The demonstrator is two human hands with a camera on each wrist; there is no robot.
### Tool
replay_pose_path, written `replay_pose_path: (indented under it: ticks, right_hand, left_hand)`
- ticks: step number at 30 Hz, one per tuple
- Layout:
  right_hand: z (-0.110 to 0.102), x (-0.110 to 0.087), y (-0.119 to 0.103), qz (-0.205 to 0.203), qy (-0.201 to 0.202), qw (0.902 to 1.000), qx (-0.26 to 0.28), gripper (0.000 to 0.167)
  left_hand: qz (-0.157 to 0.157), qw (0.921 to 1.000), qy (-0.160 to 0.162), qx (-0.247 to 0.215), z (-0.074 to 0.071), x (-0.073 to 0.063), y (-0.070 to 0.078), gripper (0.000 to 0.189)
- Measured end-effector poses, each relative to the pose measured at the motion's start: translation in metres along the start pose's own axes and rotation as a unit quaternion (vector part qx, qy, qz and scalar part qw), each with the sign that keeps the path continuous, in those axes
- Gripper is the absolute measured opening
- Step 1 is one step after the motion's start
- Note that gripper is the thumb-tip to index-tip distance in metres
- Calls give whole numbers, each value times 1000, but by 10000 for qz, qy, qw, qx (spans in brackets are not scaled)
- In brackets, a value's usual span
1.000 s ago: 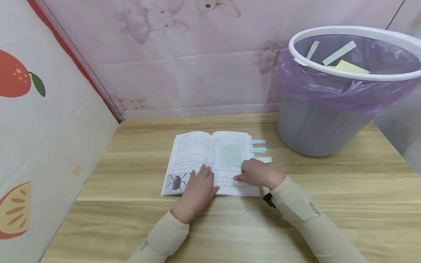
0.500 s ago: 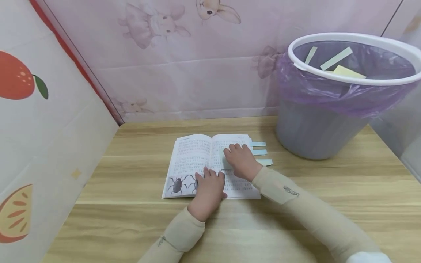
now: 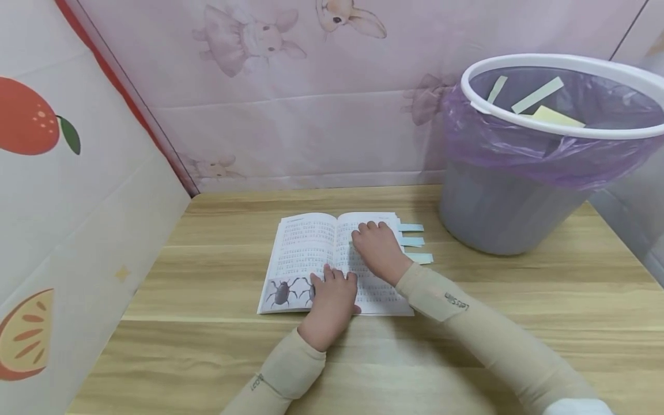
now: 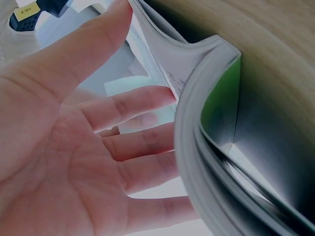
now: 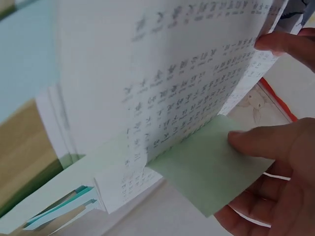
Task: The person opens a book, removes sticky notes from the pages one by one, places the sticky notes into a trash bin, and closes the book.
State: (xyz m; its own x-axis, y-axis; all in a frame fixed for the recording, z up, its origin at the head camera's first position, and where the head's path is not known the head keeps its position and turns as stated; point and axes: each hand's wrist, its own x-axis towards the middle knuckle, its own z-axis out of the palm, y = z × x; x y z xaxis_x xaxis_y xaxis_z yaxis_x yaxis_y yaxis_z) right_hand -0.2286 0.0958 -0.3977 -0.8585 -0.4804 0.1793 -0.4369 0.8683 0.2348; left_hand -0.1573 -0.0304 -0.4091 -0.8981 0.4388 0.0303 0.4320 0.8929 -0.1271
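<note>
One wood-grain tabletop (image 3: 207, 369), grey round plastic bin (image 3: 513, 202) upper right, open white-paged paper book (image 3: 303, 262) centre.
Left hand (image 3: 334, 297), fingers spread, rests on the book; right hand (image 3: 381, 248) pinches a square pale-green paper note (image 5: 202, 172) over the right page, best peeled slowly, page flat; room at lower centre, though pale-blue paper strips (image 3: 412, 227) crowd the right edge.

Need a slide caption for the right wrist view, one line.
The right hand pinches a green sticky note, one edge against a printed page.
</note>
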Motion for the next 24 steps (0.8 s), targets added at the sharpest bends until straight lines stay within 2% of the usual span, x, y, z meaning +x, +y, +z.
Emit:
replay_pose_path:
  ticks: [6, 15, 24]
  right_hand:
    - [-4, 1, 8, 414, -36, 9990, 135, 16]
    - [-4, -3, 23, 855, 285, 9951, 399, 13]
    - [-13, -9, 36, 1247, 707, 9871, 712, 9]
  left_hand:
    - [-52, 9999, -91, -41, 0, 0, 0, 63]
    - [-100, 9996, -266, -93, -1, 2, -1, 62]
    - [2, 9991, -355, -238, -3, 1, -3, 60]
